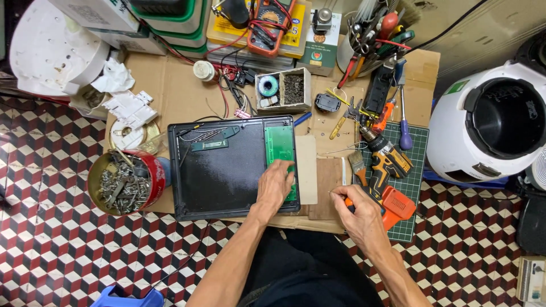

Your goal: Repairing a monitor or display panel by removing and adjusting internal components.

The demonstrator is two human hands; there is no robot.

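A black flat device back panel (227, 170) lies open on cardboard, with a green circuit board (280, 143) along its right side and a small board with wires (209, 145) near the top. My left hand (274, 185) rests flat on the lower end of the green board. To the right, my right hand (355, 211) is closed around a thin tool with an orange handle, its tip pointing left over a brown wooden piece (327, 187).
A red tin of screws (126, 182) sits left of the panel. A yellow cordless drill (389, 165) lies on a green cutting mat (418, 170). A white rice cooker (489, 122) stands right. A multimeter (270, 23), tool cup (369, 40) and parts box (282, 91) stand behind.
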